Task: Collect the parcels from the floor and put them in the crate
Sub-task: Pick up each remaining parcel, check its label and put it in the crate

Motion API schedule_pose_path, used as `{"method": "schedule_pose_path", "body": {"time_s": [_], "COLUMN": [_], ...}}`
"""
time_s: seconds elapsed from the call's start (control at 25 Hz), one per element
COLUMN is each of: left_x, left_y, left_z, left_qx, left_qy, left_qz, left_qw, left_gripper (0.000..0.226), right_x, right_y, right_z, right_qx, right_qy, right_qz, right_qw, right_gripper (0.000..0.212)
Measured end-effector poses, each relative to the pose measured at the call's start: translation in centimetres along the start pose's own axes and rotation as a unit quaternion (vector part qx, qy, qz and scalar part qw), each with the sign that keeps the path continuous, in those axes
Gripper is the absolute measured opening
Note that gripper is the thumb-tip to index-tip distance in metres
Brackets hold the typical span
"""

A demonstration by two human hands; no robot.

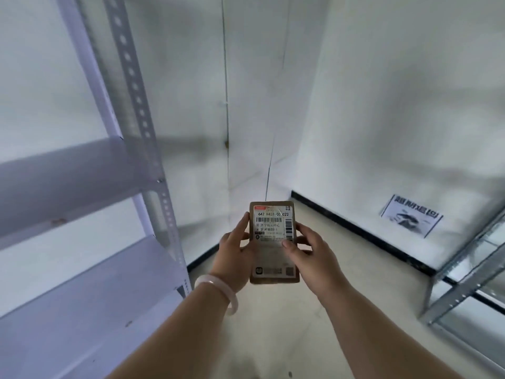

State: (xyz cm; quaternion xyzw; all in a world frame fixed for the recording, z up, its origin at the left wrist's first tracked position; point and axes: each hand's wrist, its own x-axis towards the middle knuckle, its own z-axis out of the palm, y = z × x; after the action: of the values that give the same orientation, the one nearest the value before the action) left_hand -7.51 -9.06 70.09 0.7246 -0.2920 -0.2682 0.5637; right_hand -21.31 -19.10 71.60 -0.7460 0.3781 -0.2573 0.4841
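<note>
One parcel [274, 242] between two hands [235, 248]

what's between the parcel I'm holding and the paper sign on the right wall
Only bare floor and black skirting lie between parcel and sign in the head view.

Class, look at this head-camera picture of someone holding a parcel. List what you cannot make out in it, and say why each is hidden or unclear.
- Crate: nowhere in the head view, so its place is unknown.
- Other parcels on the floor: none in frame.
- Parcel label: small print is blurred.
- Parcel's back and lower side edges: covered by the left hand and right hand.
- Wall sign: smeared by blur.
- Right shelf: cut off by the edge.
</note>
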Motion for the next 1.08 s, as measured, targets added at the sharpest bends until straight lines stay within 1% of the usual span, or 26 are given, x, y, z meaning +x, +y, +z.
{"method": "schedule_pose_path", "body": {"time_s": [0.12, 0.24, 0.4, 0.52, 0.64, 0.76, 0.92, 1.08], "left_x": [-1.2, -2.8, -5.5, -8.0, -11.7, -15.6, -20.6, -26.5], "left_y": [5.1, 8.6, 12.3, 13.7, 14.4, 14.8, 15.0, 14.9], "left_z": [-4.1, -6.4, -8.7, -9.8, -10.7, -11.3, -13.0, -16.5], "left_qx": [0.006, -0.018, -0.084, -0.095, -0.084, -0.079, -0.064, -0.052], "left_qy": [0.011, 0.019, 0.044, 0.074, 0.127, 0.182, 0.258, 0.330], "left_qz": [0.037, 0.050, 0.065, 0.069, 0.057, 0.052, 0.057, 0.053], "left_qw": [0.999, 0.998, 0.993, 0.990, 0.987, 0.979, 0.962, 0.941], "left_gripper": [0.064, 0.067, 0.068, 0.063, 0.060, 0.059, 0.059, 0.057], "right_x": [-0.7, -1.3, -2.6, -3.4, -5.3, -7.6, -10.7, -15.5], "right_y": [-6.1, -9.9, -14.3, -15.9, -16.9, -18.2, -20.2, -22.7], "right_z": [0.0, 0.2, -0.1, -0.1, 0.5, 1.1, 2.9, 6.2], "right_qx": [0.021, 0.030, 0.052, 0.058, 0.065, 0.058, 0.067, 0.084], "right_qy": [0.010, 0.004, -0.021, -0.049, -0.097, -0.147, -0.209, -0.267], "right_qz": [-0.028, -0.042, -0.081, -0.103, -0.108, -0.136, -0.175, -0.199], "right_qw": [0.999, 0.999, 0.995, 0.992, 0.987, 0.978, 0.960, 0.939], "right_gripper": [0.048, 0.046, 0.046, 0.045, 0.044, 0.043, 0.043, 0.042]}}
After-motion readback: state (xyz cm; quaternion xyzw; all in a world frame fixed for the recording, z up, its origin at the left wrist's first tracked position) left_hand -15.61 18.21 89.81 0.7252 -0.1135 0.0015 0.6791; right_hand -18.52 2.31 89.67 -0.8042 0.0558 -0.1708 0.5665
